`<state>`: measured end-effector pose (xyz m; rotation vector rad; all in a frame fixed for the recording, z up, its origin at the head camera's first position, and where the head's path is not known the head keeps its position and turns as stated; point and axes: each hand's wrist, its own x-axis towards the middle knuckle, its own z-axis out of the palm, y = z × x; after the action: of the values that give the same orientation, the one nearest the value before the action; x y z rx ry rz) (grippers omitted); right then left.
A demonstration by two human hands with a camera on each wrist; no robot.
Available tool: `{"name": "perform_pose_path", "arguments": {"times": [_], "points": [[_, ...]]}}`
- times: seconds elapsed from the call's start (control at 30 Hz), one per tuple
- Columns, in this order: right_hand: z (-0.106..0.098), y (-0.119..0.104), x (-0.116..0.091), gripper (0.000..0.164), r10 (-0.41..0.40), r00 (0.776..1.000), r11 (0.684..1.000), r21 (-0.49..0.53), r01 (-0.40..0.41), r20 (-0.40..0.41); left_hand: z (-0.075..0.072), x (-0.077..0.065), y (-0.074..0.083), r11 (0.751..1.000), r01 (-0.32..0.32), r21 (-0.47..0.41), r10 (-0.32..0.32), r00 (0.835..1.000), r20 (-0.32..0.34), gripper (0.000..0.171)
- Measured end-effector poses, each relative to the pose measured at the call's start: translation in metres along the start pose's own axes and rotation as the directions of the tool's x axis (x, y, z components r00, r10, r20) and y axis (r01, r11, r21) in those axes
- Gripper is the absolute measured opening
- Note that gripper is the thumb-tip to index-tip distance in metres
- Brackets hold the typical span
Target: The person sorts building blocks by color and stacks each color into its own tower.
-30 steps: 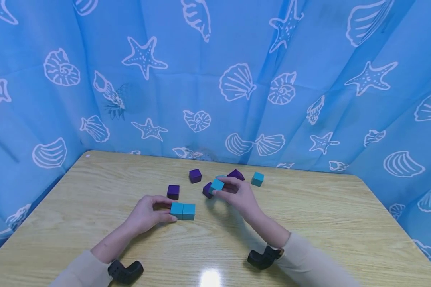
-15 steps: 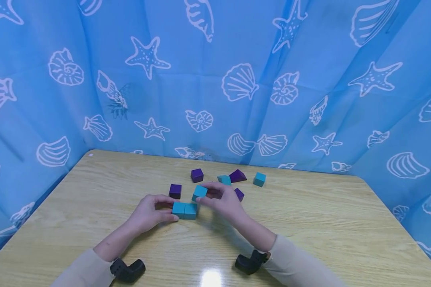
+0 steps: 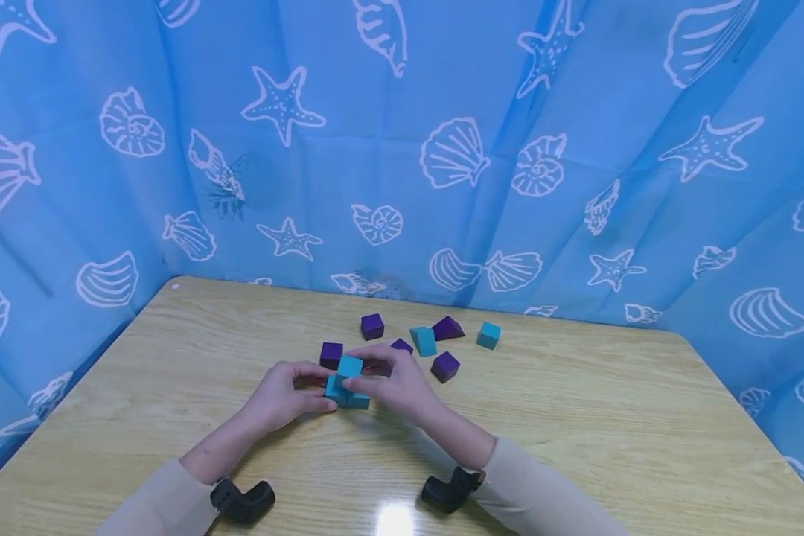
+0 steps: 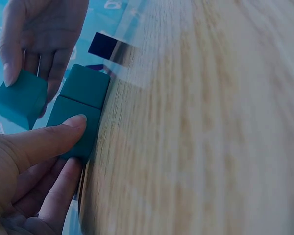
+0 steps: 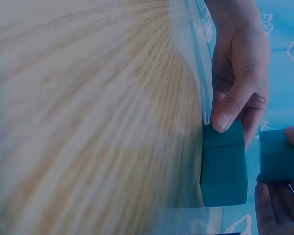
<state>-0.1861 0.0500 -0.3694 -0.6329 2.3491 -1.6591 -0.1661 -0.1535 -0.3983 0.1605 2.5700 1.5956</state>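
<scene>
Two teal cubes stand side by side on the table; my left hand (image 3: 288, 398) pinches the left cube (image 4: 76, 125) between thumb and fingers. The right cube (image 4: 85, 84) touches it. A third teal cube (image 3: 350, 366) is held by my right hand (image 3: 398, 380), thumb on one side and fingers on the other. Both wrist views show this cube raised above the pair, with a gap between. In the head view it partly covers the two cubes below. Just behind the pair sits a purple cube (image 3: 331, 354).
Behind the hands lie another purple cube (image 3: 372, 327), a purple cube (image 3: 402, 345) partly hidden by my right hand, and one more purple cube (image 3: 445, 366). A teal block with a sloped side (image 3: 423, 341), a purple wedge (image 3: 447, 328) and a teal cube (image 3: 489, 335) lie farther back.
My right hand has carried its teal cube leftward, from beside the loose blocks to above the two cubes. My left hand keeps its grip on the left cube.
</scene>
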Motion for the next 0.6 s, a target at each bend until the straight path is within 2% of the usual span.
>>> {"name": "perform_pose_path", "arguments": {"times": [0.1, 0.33, 0.6], "points": [[0.0022, -0.0014, 0.0022, 0.035, 0.007, 1.0, 1.0, -0.013, -0.007, 0.025, -0.0005, 0.0006, 0.0, 1.0, -0.013, 0.012, 0.012, 1.0, 0.001, 0.037], [0.0047, 0.0013, 0.0079, 0.034, -0.028, 0.995, 0.996, -0.077, 0.035, 0.098, -0.0003, 0.0019, -0.0017, 1.0, -0.027, -0.004, 0.027, 1.0, 0.004, 0.034], [0.0065, 0.005, 0.0083, 0.035, -0.022, 0.994, 0.995, -0.096, 0.032, 0.105, 0.0002, 0.0018, -0.0011, 1.0, -0.009, 0.004, 0.009, 1.0, -0.007, 0.036]]}}
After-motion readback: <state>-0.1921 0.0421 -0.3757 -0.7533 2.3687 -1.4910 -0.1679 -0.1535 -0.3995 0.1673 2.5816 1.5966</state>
